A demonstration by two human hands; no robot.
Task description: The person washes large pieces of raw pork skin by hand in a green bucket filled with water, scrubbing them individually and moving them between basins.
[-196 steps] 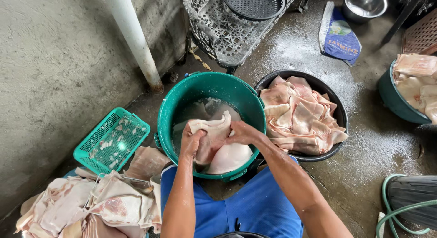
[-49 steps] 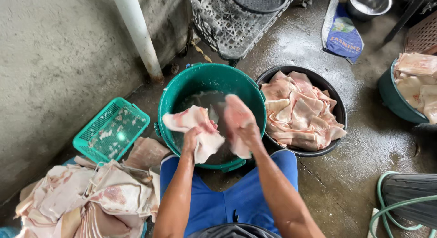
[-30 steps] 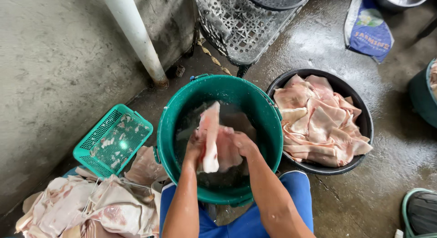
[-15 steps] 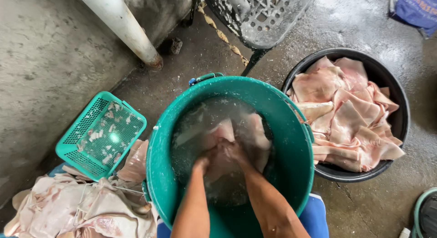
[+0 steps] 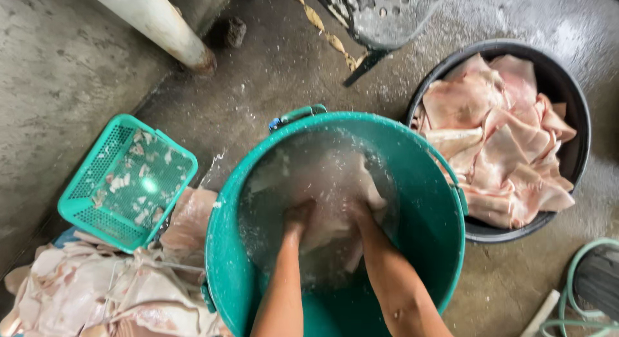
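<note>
Hands first: your left hand (image 5: 298, 216) and right hand (image 5: 358, 211) are both plunged into the cloudy water of the big round teal plastic bucket (image 5: 445, 247), side by side and just about touching. They're pressed onto a pale pink floppy piece of raw skin (image 5: 335, 182) that's sunk under the surface in the middle of the bucket. Honestly I can't tell how far your fingers are curled or spread, the water's too murky and churned up, so whether you're actually gripping the piece or just pushing on it isn't clear.

Around you: a round black plastic tub (image 5: 567, 98) sits just right of the bucket, heaped with more of the same pink pieces (image 5: 496, 137). On your left, a small teal perforated plastic basket (image 5: 84, 208) holds little scraps, and it rests against another heap of pink pieces (image 5: 116, 292) at the lower left. A white pipe (image 5: 155, 21) runs diagonally down to the wet concrete floor (image 5: 258, 85) at the top left, and a pale green hose (image 5: 574, 279) curls in the bottom right corner.
</note>
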